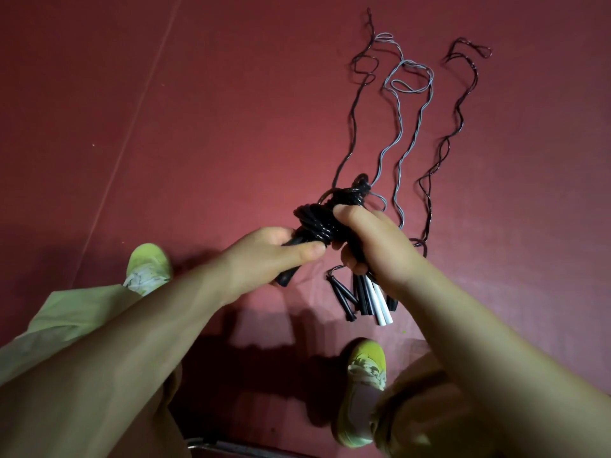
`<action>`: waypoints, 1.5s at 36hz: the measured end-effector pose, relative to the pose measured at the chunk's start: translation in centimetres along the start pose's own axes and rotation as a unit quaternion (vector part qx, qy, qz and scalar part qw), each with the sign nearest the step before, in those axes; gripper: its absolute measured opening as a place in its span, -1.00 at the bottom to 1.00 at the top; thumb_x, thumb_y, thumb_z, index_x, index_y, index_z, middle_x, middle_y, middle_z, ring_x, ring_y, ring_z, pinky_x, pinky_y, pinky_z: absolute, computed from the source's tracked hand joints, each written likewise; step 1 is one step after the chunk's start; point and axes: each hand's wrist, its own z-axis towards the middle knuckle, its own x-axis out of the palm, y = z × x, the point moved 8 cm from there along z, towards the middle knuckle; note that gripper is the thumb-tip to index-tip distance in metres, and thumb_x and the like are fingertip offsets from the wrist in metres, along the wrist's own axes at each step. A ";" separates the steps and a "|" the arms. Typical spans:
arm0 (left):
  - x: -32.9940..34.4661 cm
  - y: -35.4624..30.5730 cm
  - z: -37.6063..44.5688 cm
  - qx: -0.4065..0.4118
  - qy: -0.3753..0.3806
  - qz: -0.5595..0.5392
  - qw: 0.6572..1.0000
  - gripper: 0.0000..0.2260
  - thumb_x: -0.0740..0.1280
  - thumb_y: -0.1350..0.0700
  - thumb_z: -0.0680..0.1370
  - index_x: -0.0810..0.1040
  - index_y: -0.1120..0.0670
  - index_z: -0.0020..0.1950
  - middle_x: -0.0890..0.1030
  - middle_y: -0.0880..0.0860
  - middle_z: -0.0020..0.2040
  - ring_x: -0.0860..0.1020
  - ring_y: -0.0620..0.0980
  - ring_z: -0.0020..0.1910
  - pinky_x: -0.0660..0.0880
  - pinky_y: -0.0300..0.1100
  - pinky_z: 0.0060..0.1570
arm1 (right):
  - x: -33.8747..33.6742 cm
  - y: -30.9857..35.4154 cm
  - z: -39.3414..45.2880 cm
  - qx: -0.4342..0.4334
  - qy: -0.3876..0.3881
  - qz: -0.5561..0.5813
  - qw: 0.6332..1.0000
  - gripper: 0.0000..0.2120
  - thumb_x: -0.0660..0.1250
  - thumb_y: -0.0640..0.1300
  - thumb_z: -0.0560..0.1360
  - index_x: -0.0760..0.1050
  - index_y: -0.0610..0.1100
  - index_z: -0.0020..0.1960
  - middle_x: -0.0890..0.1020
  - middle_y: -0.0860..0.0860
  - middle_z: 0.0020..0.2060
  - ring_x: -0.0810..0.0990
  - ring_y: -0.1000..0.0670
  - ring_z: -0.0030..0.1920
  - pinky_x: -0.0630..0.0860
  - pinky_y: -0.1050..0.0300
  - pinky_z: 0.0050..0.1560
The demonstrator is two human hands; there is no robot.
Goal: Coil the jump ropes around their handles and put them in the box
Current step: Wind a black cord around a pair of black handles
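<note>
I am holding one black jump rope (314, 219) above the red floor (198, 127). My left hand (264, 256) is gripping its handles, and my right hand (370, 246) is gripping the coil that is wrapped around them. I think this rope is almost finished. Three other ropes (410, 133) are lying stretched out on the floor, not yet coiled, with their handles (367, 299) just under my hands. I am not seeing the box anywhere, so most work is left.
</note>
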 end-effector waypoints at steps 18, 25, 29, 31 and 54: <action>4.6 -1.1 -2.9 -0.111 0.320 -0.329 0.881 -0.19 -0.06 -0.50 0.35 0.64 0.18 -0.22 0.39 0.01 -0.52 0.40 -0.07 -0.62 0.55 -0.15 -0.42 | 2.0 1.5 -1.4 -0.069 0.186 0.018 0.980 -0.54 0.20 0.18 0.52 0.42 -0.27 -0.15 0.51 -0.01 -0.46 0.33 0.03 -0.49 0.20 0.20 -0.48; 3.6 -0.3 -1.9 -0.142 0.215 -0.279 0.925 -0.30 -0.08 -0.44 0.33 0.49 0.16 -0.28 0.29 0.01 -0.55 0.28 -0.07 -0.67 0.43 -0.21 -0.53 | 1.3 1.0 -1.3 -0.004 0.150 -0.011 0.989 -0.58 0.16 0.08 0.61 0.45 -0.24 -0.20 0.48 0.11 -0.57 0.31 0.13 -0.59 0.23 0.30 -0.54; 3.0 -0.3 -1.7 -0.117 0.192 -0.224 0.948 -0.31 -0.08 -0.44 0.33 0.45 0.17 -0.31 0.29 0.03 -0.56 0.26 -0.06 -0.67 0.45 -0.17 -0.48 | 1.5 0.5 -1.3 0.022 0.176 0.101 0.979 -0.73 0.30 0.02 0.44 0.50 -0.21 -0.16 0.53 -0.06 -0.31 0.35 0.10 -0.53 0.29 0.29 -0.56; 2.7 -0.6 -1.6 -0.103 0.177 -0.194 0.959 -0.31 -0.08 -0.43 0.31 0.43 0.19 -0.29 0.30 0.03 -0.57 0.26 -0.06 -0.67 0.46 -0.15 -0.46 | 1.4 0.6 -1.3 0.021 0.178 0.117 0.977 -0.75 0.34 0.00 0.42 0.50 -0.21 -0.16 0.54 -0.06 -0.31 0.38 0.10 -0.53 0.33 0.29 -0.56; -1.1 -0.6 0.2 -0.017 -0.057 0.023 0.998 -0.35 -0.05 -0.34 0.57 0.49 0.17 -0.29 0.42 0.01 -0.54 0.37 -0.01 -0.58 0.41 -0.10 -0.35 | 0.6 -0.6 -0.8 0.058 0.041 -0.026 0.997 -0.58 0.21 0.14 0.58 0.48 -0.19 -0.22 0.51 -0.05 -0.51 0.42 0.00 -0.55 0.46 0.18 -0.40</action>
